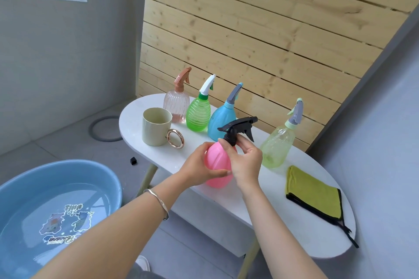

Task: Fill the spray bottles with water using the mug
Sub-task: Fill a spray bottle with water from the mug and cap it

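Note:
A pink spray bottle (216,161) with a black trigger head (238,128) stands near the front of the white oval table (272,210). My left hand (199,166) wraps its body. My right hand (246,159) pinches the black collar at its neck. Behind stand a clear ribbed bottle (176,103) with a brown head, a green bottle (199,113), a blue bottle (221,122) and a pale yellow-green bottle (277,145). A cream mug (155,125) with a gold ring handle sits at the table's left end.
A blue basin (45,206) holding water sits on the floor at lower left. A folded yellow cloth (314,192) with black edging lies on the table's right part. A wooden slat wall rises behind; a grey wall lies right.

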Demonstrator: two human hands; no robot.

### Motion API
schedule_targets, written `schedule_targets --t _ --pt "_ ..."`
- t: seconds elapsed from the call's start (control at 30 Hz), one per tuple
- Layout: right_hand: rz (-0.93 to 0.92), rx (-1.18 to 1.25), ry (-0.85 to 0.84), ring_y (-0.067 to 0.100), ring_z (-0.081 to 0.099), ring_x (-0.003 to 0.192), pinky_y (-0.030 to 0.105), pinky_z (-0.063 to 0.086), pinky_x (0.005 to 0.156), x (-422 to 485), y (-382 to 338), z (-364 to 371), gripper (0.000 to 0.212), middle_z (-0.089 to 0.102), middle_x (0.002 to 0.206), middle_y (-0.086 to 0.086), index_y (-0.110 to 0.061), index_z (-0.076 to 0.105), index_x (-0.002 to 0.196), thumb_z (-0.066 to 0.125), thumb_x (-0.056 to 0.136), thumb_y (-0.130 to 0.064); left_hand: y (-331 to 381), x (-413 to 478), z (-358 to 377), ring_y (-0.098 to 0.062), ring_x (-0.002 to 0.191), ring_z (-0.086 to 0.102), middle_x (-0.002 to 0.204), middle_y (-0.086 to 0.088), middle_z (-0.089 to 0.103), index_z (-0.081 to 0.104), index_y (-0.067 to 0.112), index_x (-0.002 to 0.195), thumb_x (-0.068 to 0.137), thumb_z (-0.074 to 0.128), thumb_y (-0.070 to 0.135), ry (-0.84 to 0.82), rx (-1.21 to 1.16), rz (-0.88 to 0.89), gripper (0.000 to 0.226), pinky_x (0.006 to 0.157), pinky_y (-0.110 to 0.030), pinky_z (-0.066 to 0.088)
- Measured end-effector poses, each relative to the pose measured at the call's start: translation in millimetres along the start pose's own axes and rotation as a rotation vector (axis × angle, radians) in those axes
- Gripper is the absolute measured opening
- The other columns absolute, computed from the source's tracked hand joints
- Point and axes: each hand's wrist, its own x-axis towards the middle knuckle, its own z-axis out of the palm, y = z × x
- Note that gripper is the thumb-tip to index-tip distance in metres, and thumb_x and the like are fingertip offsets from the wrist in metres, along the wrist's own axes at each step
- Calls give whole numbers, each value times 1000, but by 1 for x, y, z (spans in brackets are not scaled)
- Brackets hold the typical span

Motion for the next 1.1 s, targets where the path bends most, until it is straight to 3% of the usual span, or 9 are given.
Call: schedule_targets --t 0.17,0.3,0.37,0.6,0.77,0.83,0.9,1.0,1.1 --pt "-28 -61 -30 2 67 88 14 47 79 1 -2 1 19 73 87 -10 -22 72 90 81 73 -19 4 -2 -6 -16 113 56 128 3 51 41 24 134 38 84 61 -50 2 -18 111 95 -35 50" --pt "38 -97 -463 3 61 110 25 41 101 22 -5 -27 23 70 110 -10 -32 65 104 70 84 -22 8 -2 -15 -9 120 45 134 8 44 33 25 145 62 93 27 -190 56 6 103 94 -20 40" --pt "21 -164 -529 1 59 113 25 40 104 29 -7 -33 25 68 114 -10 -30 64 109 68 85 -24 6 -1 -14 -13 114 52 127 8 53 39 26 141 64 92 20 -176 46 23 93 91 -25 47" --pt "-158 -330 70 1 64 84 14 46 79 7 2 -5 23 71 82 -16 -22 74 89 81 72 -34 9 -7 24 -18 114 43 120 0 42 38 15 127 53 94 40 203 163 21 96 96 -35 42" --pt "-10 -170 -260 -7 62 99 12 43 89 16 -1 -24 20 70 101 -15 -28 66 102 73 83 -25 11 0 7 -11 127 30 130 4 28 17 24 151 62 92 33 -67 112 13 117 107 -25 31" --pt "23 -157 -316 -8 60 103 13 42 91 18 -1 -27 23 69 105 -14 -28 65 106 71 84 -24 11 3 2 -14 126 44 130 5 41 26 24 147 65 91 23 -120 59 33 106 92 -17 42" --pt "7 -170 -224 -9 61 99 11 43 88 16 0 -22 22 69 99 -18 -28 67 102 75 81 -26 12 3 7 -18 117 54 122 5 53 38 25 136 62 93 24 -40 54 59 92 81 -17 47" --pt "-58 -208 -28 -9 63 89 7 45 80 11 1 -14 20 69 85 -22 -28 70 90 80 73 -30 12 -1 18 -16 118 45 122 1 45 34 21 139 56 94 35 68 110 84 104 99 -29 40" --pt "-20 -170 -50 -12 63 85 2 42 75 13 -2 -18 19 69 83 -22 -27 70 88 81 73 -27 13 -5 15 -12 121 35 122 -1 36 22 31 147 62 90 43 -42 130 78 110 103 -26 32"
